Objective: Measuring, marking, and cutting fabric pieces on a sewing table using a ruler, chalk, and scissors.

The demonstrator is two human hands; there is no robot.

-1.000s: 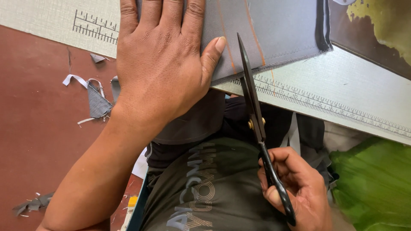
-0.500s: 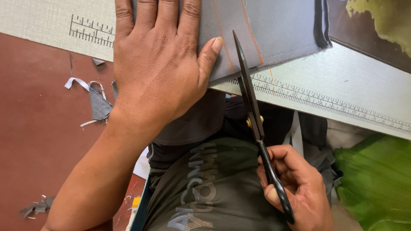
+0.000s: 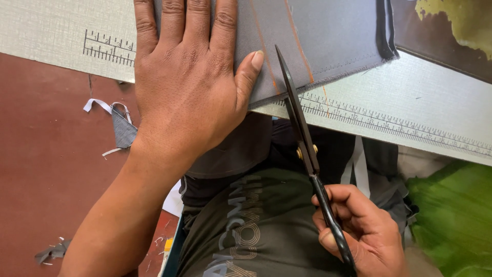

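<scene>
grey fabric [image 3: 328,41] lies flat at the near edge of a pale cutting table [image 3: 420,107], its hem hanging slightly past the printed ruler scale [image 3: 389,125]; two orange chalk lines [image 3: 300,48] run across it toward the edge. the left hand [image 3: 189,87] is spread open, palm down, pressing the fabric onto the table, thumb extended toward the blades. the right hand [image 3: 359,231] is closed around the handles of black scissors [image 3: 302,133], whose blades appear nearly together, tips resting on the cloth between the chalk lines. risk 1: the thumb tip sits just beside the blade, so a sideways drift of the scissors could likely nick it. risk 2: the blades are angled slightly against the chalk lines, so a cut may wander off the mark. risk 3: cloth to the right of the blades is unheld and may bunch or shift as the blades close, giving a ragged edge. risk 4: the hanging hem could fold under the lower blade and be cut double. count: one pair of scissors, one grey fabric piece under the hand, two chalk lines, two ruler scales printed on the table (a second scale [image 3: 110,46] at upper left), one grey offcut with white strips [image 3: 120,125] on the red-brown floor [image 3: 46,169], one small cluster of scraps [image 3: 51,251] at lower left, one green cloth [image 3: 451,215] at right.
</scene>
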